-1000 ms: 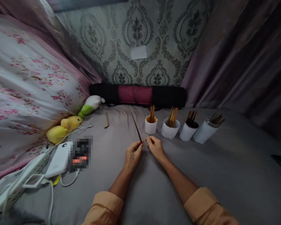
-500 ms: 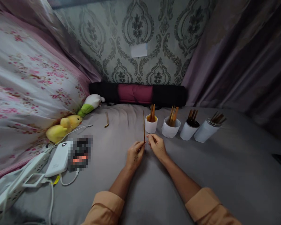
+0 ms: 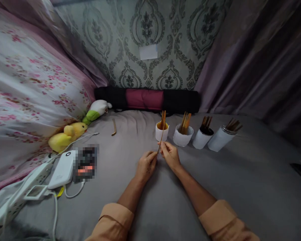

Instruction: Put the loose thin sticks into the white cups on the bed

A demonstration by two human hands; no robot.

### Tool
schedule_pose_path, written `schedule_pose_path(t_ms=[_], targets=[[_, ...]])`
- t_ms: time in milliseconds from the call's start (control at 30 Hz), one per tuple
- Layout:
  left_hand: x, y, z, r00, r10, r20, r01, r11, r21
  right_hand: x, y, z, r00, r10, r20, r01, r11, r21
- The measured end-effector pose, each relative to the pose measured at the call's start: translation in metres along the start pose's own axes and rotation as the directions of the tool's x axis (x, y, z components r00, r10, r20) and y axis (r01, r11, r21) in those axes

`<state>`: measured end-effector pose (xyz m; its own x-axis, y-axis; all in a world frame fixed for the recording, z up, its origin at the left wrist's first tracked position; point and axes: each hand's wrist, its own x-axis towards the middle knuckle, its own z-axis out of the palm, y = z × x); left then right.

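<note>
A yellow plush duck (image 3: 65, 135) lies on the grey bed (image 3: 240, 174) against floral bedding (image 3: 27, 87), with a green-and-white plush (image 3: 96, 110) beyond it. Nearer, a white power bank (image 3: 62, 170) lies beside a power strip (image 3: 15, 201). A black-and-maroon roll (image 3: 146, 99) lies along the patterned wall (image 3: 145, 30).

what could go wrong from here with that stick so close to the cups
The thin stick is pinched only at its lower end between the left hand and right hand, so it may bend, snap or slip. Its upper part sits close to the nearest cup, which stands on the soft grey sheet; a nudge could tip it. The rightmost cup already leans.
</note>
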<state>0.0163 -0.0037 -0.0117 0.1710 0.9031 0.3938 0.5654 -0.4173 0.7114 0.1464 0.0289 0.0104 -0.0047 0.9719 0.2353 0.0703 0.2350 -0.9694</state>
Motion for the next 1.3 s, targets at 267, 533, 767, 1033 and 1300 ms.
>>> schedule_pose_path(t_ms=[267, 533, 767, 1033, 1300], targets=[[-0.0006, 0.0006, 0.001, 1.0, -0.011, 0.02, 0.01, 0.999, 0.039, 0.0006, 0.0012, 0.0003, 1.0, 0.008, 0.004, -0.008, 1.0, 0.008], [-0.0007, -0.0031, 0.0036, 1.0, -0.016, -0.015, 0.017, 0.999, 0.034, 0.0012, 0.0047, 0.0008, 1.0, 0.018, 0.004, -0.018, 1.0, -0.002], [0.0011, -0.0008, 0.0017, 0.999, -0.037, -0.025, 0.037, 0.999, -0.015, 0.0017, 0.0031, 0.0005, 1.0, 0.025, -0.002, -0.025, 1.0, -0.006], [0.0014, 0.0033, 0.0004, 0.996, -0.092, -0.013, 0.091, 0.995, -0.051, 0.0019, 0.001, -0.0002, 1.0, 0.027, 0.009, -0.027, 1.0, -0.01], [0.0007, 0.0054, 0.0011, 0.987, -0.16, 0.0, 0.16, 0.986, -0.041, 0.0029, 0.0033, -0.0012, 0.999, 0.043, 0.002, -0.043, 0.998, -0.034]])
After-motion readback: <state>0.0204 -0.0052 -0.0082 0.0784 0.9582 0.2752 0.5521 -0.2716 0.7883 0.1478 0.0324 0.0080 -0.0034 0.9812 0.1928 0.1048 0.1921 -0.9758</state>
